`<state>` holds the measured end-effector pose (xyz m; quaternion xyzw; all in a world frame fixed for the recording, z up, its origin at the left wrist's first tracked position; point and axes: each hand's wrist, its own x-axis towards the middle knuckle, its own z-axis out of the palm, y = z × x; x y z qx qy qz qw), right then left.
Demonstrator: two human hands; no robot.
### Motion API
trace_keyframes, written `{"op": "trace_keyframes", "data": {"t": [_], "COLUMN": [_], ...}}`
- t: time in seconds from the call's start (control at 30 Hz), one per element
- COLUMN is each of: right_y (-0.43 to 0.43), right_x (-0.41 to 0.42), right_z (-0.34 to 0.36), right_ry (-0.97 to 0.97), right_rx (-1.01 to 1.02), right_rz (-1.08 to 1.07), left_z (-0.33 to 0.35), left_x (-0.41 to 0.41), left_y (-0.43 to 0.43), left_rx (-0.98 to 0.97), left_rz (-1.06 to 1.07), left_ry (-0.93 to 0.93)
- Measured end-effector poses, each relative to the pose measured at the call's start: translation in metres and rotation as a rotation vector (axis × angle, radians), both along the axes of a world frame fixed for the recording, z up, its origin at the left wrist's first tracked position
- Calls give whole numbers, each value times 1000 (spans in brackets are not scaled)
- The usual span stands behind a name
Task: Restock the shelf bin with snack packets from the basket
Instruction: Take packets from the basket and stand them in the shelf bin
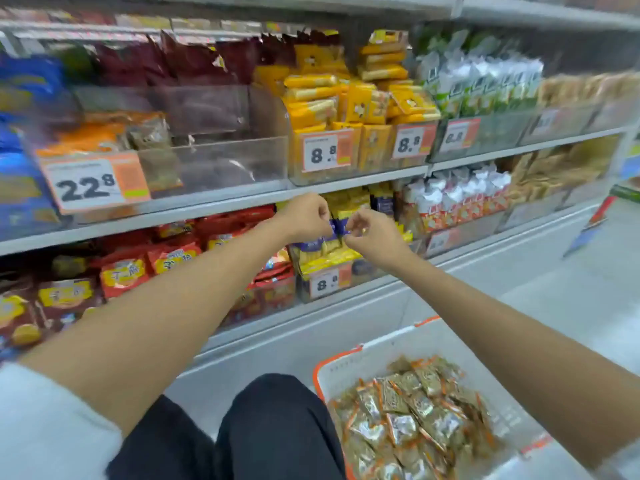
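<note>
1. Left hand (308,216) and right hand (372,237), fingers curled, pinch a purple packet (337,227) over the lower shelf's bin (332,282).
2. Basket (349,362) (full of packets (412,420)) sits at the floor's near right.

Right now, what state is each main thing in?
Basket: on floor, holding many packets.
Clear 22.8 bin: nearly empty.
Yellow-packet bin: piled high.
Left hand: closed, at the lower bin's packets.
Right hand: closed, beside it.
</note>
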<state>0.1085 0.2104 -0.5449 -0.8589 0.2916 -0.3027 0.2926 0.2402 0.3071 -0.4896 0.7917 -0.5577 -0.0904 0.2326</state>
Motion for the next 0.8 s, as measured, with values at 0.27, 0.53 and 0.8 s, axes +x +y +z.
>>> {"op": "trace_keyframes", "data": {"t": [0.27,0.53,0.8], "right_y": [-16,2,50], "right_x": [-114,-185,-186], "right_z": [-160,-323,-469], "right_ry": [416,986,1272], "right_rx": [449,745,760], "right_rz": [-69,-90,-224], "left_z": [-165,-309,-358], "left_x": [-85,-99,-96], "left_y": [-48,-32,-38], "left_rx": [269,588,631], "left_rz": [-103,-48,92], "left_ry": [223,583,722]}}
